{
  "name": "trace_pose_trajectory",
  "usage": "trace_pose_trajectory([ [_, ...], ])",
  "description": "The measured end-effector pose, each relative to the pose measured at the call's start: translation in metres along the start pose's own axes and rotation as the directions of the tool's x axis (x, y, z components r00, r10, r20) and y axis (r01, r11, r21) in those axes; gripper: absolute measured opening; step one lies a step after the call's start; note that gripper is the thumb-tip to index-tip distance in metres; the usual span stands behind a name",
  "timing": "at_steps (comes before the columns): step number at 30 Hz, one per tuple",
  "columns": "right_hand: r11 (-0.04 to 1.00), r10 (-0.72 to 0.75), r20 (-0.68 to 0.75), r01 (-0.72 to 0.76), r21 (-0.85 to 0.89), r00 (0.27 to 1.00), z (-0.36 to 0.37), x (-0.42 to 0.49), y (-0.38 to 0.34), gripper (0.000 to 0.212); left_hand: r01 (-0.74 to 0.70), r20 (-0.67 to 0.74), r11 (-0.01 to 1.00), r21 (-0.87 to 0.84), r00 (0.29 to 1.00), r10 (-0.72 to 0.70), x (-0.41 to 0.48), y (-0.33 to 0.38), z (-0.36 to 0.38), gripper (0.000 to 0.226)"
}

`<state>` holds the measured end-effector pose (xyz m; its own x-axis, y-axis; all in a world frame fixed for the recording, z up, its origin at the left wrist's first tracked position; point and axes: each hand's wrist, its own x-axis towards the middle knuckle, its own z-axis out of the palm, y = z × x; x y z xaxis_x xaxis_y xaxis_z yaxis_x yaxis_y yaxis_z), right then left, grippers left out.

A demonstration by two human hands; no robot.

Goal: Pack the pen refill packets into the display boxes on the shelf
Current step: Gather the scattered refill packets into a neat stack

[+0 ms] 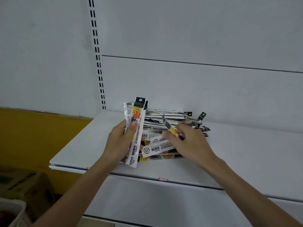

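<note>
One packet [134, 128], yellow "1元" label [137, 113]

A few packets [134, 128] are held upright in the left hand [120, 140]. One packet [170, 128] is pinched by the right hand [188, 141] over a messy pile [172, 119] on the white shelf [78, 148].

Cool, even, dim light lies flat on the shelf [237, 145], without glare; faint shadow sits below its front lip. The right hand [188, 141] and its pinched packet [169, 127] smear with motion; things left of the shelf look soft
</note>
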<state>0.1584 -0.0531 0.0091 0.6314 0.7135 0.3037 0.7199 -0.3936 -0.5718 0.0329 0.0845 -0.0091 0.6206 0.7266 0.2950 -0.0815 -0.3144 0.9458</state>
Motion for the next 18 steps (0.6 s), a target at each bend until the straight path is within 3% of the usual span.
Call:
trace_pose_trajectory([
  [4,0.968,0.086,-0.071,-0.066,0.241,0.994,-0.003,0.003,0.002,0.037,0.096,0.069,0.986,-0.135,0.994,-0.088,-0.001,0.001,0.001,0.018],
  [8,0.960,0.097,-0.004,-0.092,0.263,0.995,-0.008,0.001,0.006,0.009,0.152,0.066,0.971,-0.183,0.988,-0.142,0.000,0.001,-0.001,0.017],
  [11,0.952,0.042,0.043,-0.053,0.300,0.998,-0.019,-0.005,0.005,0.048,0.123,0.021,0.973,-0.193,0.992,-0.121,0.003,0.000,-0.002,0.014],
  [13,0.960,0.038,0.062,-0.054,0.276,0.997,-0.022,-0.007,0.007,0.062,0.102,-0.017,0.980,-0.169,0.994,-0.107,0.004,-0.003,-0.003,0.014],
  [14,0.964,0.055,0.055,-0.068,0.256,0.997,-0.022,-0.007,0.007,0.056,0.094,-0.034,0.983,-0.161,0.994,-0.100,0.005,-0.004,-0.003,0.014],
  [16,0.979,0.099,0.019,-0.101,0.178,0.995,-0.017,-0.007,0.008,0.021,0.079,-0.054,0.984,-0.156,0.995,-0.089,0.005,-0.006,-0.001,0.012],
  [18,0.993,0.113,0.039,-0.114,0.016,0.993,-0.008,-0.005,0.008,0.027,0.062,-0.083,0.989,-0.132,0.994,-0.074,0.006,-0.007,0.001,0.011],
])
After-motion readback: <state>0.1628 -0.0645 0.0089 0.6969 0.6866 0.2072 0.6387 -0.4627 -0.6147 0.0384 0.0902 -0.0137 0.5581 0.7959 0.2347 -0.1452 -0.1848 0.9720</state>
